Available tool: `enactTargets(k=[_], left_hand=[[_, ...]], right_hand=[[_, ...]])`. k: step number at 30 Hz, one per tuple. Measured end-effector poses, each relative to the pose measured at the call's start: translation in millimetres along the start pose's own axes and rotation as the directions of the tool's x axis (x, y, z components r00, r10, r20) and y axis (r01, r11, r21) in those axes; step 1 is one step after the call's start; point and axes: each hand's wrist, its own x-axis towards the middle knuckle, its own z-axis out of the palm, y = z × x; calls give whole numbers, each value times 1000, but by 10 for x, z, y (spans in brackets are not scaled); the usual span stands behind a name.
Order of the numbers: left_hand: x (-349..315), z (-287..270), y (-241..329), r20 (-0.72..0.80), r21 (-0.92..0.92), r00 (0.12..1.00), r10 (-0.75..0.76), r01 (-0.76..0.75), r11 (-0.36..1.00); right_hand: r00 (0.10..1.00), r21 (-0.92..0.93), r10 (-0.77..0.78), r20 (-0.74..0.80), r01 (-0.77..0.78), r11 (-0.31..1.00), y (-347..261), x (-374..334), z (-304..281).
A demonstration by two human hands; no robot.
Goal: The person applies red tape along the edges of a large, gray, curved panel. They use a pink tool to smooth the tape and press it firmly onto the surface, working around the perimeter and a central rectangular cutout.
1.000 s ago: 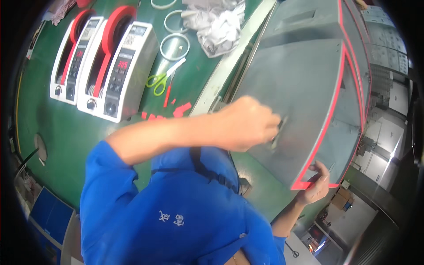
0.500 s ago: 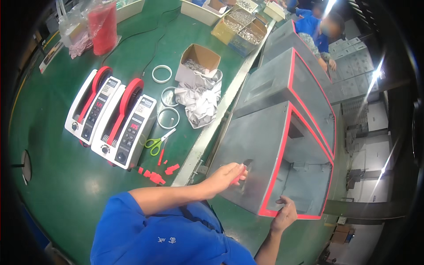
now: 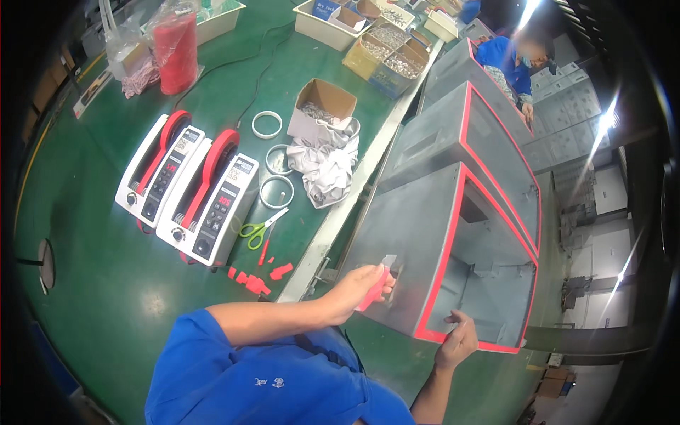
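My left hand [image 3: 360, 289] is closed round a red-handled scraper [image 3: 372, 293], whose flat grey blade sticks up past the fingers. It is beside the side wall of the nearest grey metal box [image 3: 397, 230]; whether the blade touches the wall I cannot tell. Red tape [image 3: 445, 244] edges the box's open front. My right hand [image 3: 460, 341] hovers at the lower edge of that opening, fingers loosely bent and apart, with nothing visible in them.
On the green table [image 3: 152, 304] are two tape dispensers [image 3: 205, 202], green-handled scissors [image 3: 258, 230], red scraps [image 3: 253, 283], white tape rings [image 3: 276, 191], a crumpled grey cloth [image 3: 322, 163] and a carton of small parts [image 3: 322, 103]. More taped boxes [image 3: 432, 134] line up beyond; a co-worker [image 3: 506, 60] leans over the farthest.
My left hand has turned the scraper, so more of its red handle shows below the hand and its blade points up. My right hand has hardly moved. The view has shifted slightly.
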Motion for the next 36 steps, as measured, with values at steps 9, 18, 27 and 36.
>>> enactTargets(k=[9, 18, 27, 36], left_hand=[[14, -44, 113, 68, 191, 998, 10, -23, 981], [66, -216, 133, 51, 395, 998, -28, 5, 918], [116, -374, 172, 564, 812, 738, 370, -576, -89], [463, -334, 204, 649, 700, 522, 553, -695, -166]], right_hand=[[995, 24, 100, 17, -100, 995, -31, -6, 14], [999, 55, 31, 28, -32, 998, 32, 1, 48], [998, 26, 43, 45, -44, 999, 63, -2, 37], [997, 46, 67, 42, -69, 997, 70, -14, 32]])
